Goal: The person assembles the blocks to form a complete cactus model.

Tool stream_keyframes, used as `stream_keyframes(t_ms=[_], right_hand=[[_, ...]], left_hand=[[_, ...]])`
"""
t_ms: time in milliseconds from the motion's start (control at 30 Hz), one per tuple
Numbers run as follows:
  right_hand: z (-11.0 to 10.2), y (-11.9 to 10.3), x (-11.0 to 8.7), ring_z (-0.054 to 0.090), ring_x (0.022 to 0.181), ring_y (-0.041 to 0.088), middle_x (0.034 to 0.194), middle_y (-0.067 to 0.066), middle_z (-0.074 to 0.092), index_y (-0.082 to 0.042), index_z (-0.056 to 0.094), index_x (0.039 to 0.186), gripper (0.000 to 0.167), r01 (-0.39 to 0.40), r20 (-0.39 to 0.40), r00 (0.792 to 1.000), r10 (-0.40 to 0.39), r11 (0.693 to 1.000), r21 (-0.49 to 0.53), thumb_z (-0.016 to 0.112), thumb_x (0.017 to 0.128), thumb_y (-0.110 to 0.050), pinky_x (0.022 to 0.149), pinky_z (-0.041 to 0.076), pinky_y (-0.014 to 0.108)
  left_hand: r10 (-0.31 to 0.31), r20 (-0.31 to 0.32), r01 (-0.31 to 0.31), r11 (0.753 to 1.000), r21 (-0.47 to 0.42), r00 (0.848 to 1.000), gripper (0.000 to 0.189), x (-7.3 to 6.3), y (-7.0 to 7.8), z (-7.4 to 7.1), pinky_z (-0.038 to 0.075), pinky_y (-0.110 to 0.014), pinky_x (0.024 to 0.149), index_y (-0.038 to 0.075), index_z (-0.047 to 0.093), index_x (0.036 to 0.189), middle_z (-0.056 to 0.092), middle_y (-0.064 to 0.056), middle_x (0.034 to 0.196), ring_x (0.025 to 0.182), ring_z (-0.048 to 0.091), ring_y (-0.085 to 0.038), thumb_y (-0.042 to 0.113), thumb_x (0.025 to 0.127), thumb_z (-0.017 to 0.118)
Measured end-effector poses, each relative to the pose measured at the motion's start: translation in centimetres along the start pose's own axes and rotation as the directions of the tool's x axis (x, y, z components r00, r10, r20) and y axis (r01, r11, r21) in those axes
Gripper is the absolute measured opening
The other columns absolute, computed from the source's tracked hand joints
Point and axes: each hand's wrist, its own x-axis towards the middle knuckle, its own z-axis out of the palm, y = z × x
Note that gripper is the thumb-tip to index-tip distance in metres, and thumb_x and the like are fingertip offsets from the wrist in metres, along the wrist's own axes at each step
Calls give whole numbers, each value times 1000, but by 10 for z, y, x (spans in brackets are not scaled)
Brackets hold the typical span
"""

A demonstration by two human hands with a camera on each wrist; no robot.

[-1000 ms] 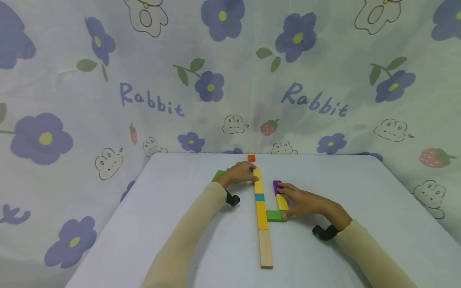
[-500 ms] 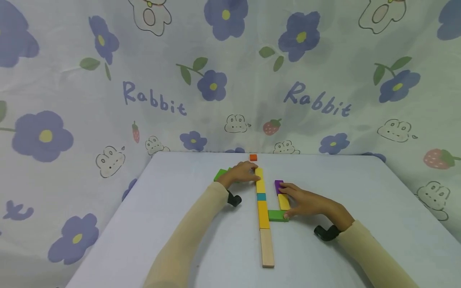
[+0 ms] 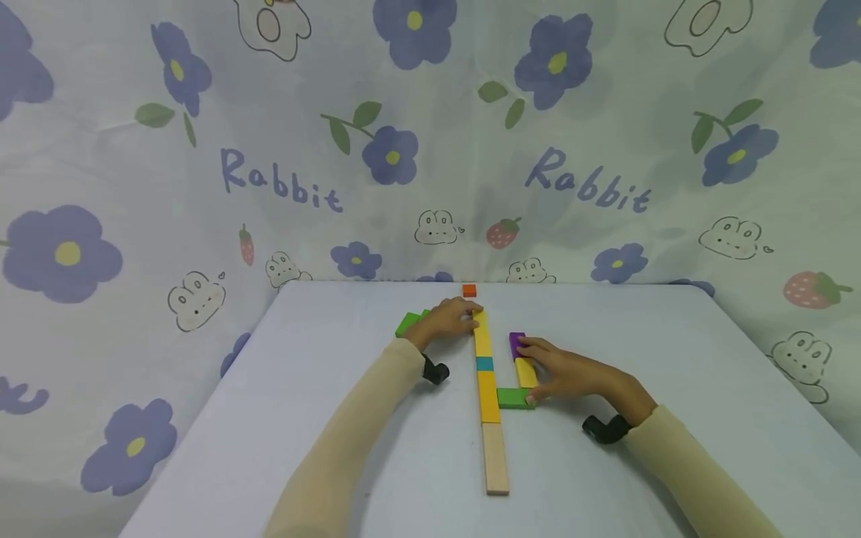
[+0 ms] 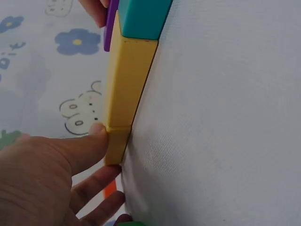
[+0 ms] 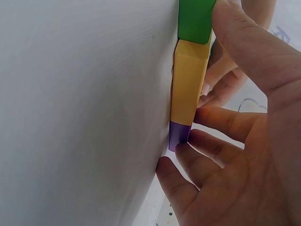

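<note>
A straight row of wooden blocks lies on the white table. From the far end it has yellow blocks [image 3: 482,336], a teal block [image 3: 484,364], an orange-yellow block [image 3: 489,397] and a plain wood block [image 3: 495,459]. My left hand [image 3: 445,320] pinches the end yellow block [image 4: 116,145], thumb on its side and fingers at its end. A green block [image 3: 515,398] joins the row's right side; a yellow block [image 5: 189,82] and a purple block [image 5: 179,135] run away from it. My right hand [image 3: 572,373] touches them, thumb on the green, fingertips at the purple.
A small orange-red block [image 3: 469,291] lies near the table's far edge. Green blocks [image 3: 407,324] sit behind the left wrist, partly hidden. A printed curtain [image 3: 430,149] hangs behind the table. Each wrist wears a black device [image 3: 605,429].
The head view shifts slightly. Both hands stay at the same blocks, the left fingers settling a little closer around the far yellow end. The block layout looks the same.
</note>
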Motion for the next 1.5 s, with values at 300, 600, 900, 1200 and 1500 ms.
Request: stream_keyframes(t_ms=[300,600,900,1200,1500], right_hand=[[-1,-3,0,27,149,43,164,16,22,-6,39,152,99,-10,2,1000,10,1000,8,81,76,-54,116,32,59],[-1,-3,0,26,149,43,164,17,21,-6,38,152,100,-10,6,1000,10,1000,16,81,76,-54,116,32,59],[0,-2,0,26,150,42,164,17,22,-7,38,152,100,-3,3,1000,3,1000,15,81,76,-55,117,32,57],[-3,-6,-1,26,150,40,165,15,21,-7,38,153,99,-16,6,1000,16,1000,12,81,76,-53,117,32,57],[-2,-5,-1,27,149,41,165,15,22,-8,39,152,99,-23,4,1000,23,1000,15,81,76,-54,116,33,58]], left_hand=[[-7,-19,7,1000,-3,1000,44,-1,4,0,42,-46,111,21,56,143,61,-4,132,122,50,-25,33,101,60],[-33,4,33,999,-1,999,45,-3,5,0,39,-47,114,24,54,145,58,-3,139,127,48,-25,35,101,58],[-34,3,34,999,-7,999,45,-5,5,1,37,-47,116,24,54,145,55,-3,144,132,46,-26,35,102,57],[-28,-49,28,1000,4,998,44,-6,8,2,40,-41,116,20,55,144,56,-3,143,132,50,-22,34,102,57],[-37,-211,33,999,-24,977,37,-2,-2,-10,46,-41,110,13,60,137,64,-5,131,125,56,-24,26,103,57]])
